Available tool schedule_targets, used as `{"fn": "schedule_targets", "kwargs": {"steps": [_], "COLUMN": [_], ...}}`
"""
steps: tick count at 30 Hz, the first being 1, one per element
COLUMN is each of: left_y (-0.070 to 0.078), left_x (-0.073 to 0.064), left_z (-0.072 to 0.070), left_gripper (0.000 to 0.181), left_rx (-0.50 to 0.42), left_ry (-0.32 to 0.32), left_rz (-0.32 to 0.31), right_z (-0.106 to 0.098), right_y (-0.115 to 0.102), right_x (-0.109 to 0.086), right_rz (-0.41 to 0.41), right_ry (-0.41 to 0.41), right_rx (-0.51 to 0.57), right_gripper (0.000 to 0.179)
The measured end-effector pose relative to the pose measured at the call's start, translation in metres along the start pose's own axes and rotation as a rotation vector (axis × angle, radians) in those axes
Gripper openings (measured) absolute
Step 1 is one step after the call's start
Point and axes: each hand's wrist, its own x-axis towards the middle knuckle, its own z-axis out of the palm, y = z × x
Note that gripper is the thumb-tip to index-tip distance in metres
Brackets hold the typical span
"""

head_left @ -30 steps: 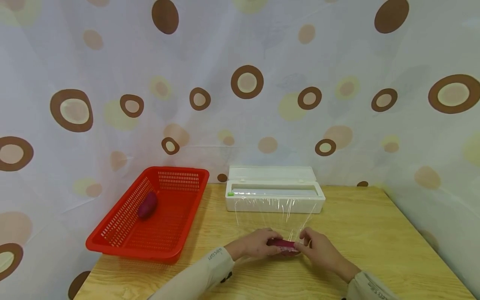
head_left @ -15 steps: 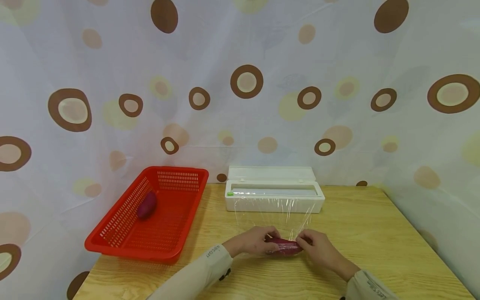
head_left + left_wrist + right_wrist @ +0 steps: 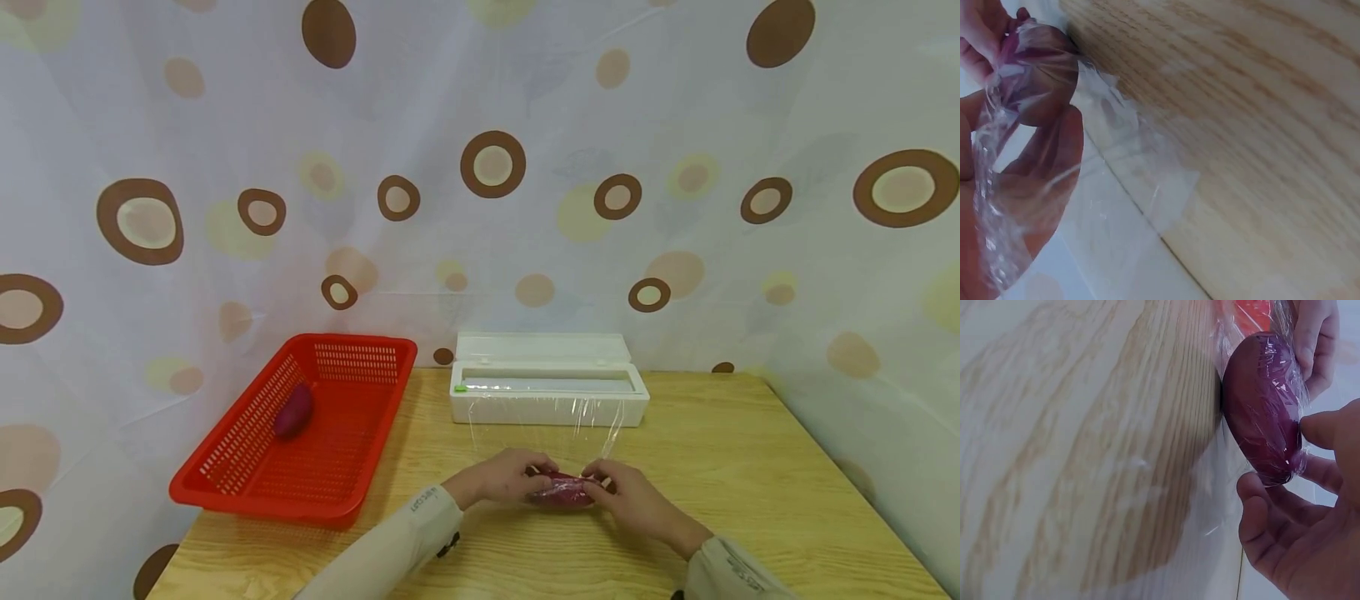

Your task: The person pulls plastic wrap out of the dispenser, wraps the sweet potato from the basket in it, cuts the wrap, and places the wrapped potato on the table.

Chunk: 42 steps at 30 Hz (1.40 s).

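Observation:
A purple sweet potato (image 3: 561, 493) lies on its side low over the table, with shiny cling film wrapped tightly round it. My left hand (image 3: 512, 478) grips its left end. My right hand (image 3: 628, 495) holds the other end, thumb and fingers around the tip in the right wrist view, where the film creases over the sweet potato (image 3: 1259, 403). Loose cling film (image 3: 1147, 169) spreads past the left fingers in the left wrist view. In the head view a clear sheet of film runs back from the sweet potato to a white dispenser box (image 3: 551, 410) with its lid up.
A red plastic basket (image 3: 375, 450) stands at the left on the wooden table (image 3: 720, 467). Inside it rests another purple sweet potato (image 3: 294, 410). A green slider (image 3: 460, 388) sits at the left of the box's edge. A spotted curtain (image 3: 525, 225) hangs behind.
The sweet potato has turned between my hands, and its film-covered side now shows more. My right hand has shifted a little left, and the film's right edge slants in closer.

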Motion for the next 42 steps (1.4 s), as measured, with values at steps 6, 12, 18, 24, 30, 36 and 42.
{"fn": "schedule_targets", "kwargs": {"steps": [6,12,18,24,30,36,42], "left_y": [0.003,0.001,0.001,-0.003,-0.009,-0.012,-0.012], "left_x": [0.002,0.001,-0.002,-0.004,-0.004,-0.004,-0.003], "left_z": [0.0,0.0,-0.002,-0.002,0.0,-0.002,-0.004], "left_gripper": [0.005,0.007,0.016,0.02,0.021,0.013,0.007], "left_rx": [0.275,0.639,0.672,0.594,0.491,0.418,0.279], "left_ry": [0.115,0.22,0.208,0.196,0.201,0.221,0.225], "left_rz": [0.114,0.249,0.218,0.194,0.133,0.096,0.038], "right_z": [0.001,0.001,-0.002,-0.003,-0.002,-0.002,-0.002], "right_y": [-0.005,-0.006,-0.008,-0.009,-0.009,-0.01,-0.009], "right_x": [0.004,0.01,0.012,0.014,0.017,0.02,0.022], "right_rz": [0.049,0.06,0.112,0.128,0.181,0.26,0.265], "right_ry": [-0.003,0.004,-0.017,-0.013,-0.001,0.027,0.054], "right_rx": [-0.039,-0.05,-0.047,-0.027,-0.014,-0.003,0.029], "right_gripper": [0.014,0.012,0.014,0.015,0.014,0.017,0.022]}}
